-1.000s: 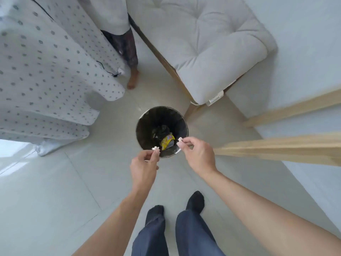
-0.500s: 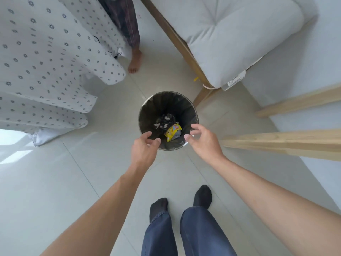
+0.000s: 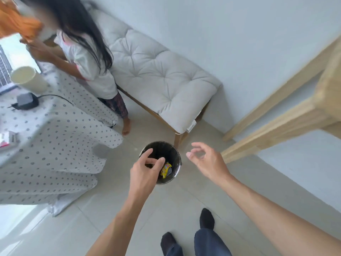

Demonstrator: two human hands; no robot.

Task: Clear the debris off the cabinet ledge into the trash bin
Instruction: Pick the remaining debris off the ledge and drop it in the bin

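Both hands are empty. The left hand [image 3: 143,174] hangs over the near rim of the round black-lined trash bin [image 3: 177,159] with its fingers loosely parted and curled, nothing between them. The right hand [image 3: 206,161] hovers just to the bin's right, thumb and forefinger apart, also holding nothing. Inside the bin a crumpled yellow wrapper [image 3: 166,169] lies among dark scraps, below and just right of the left fingertips. No debris shows on the pale wooden cabinet ledge [image 3: 287,119] at the right, which is blurred, well apart from both hands. Any crumbs remaining there are likely light, dry and crumbly, best pinched gently between fingertips or swept into a cupped palm.
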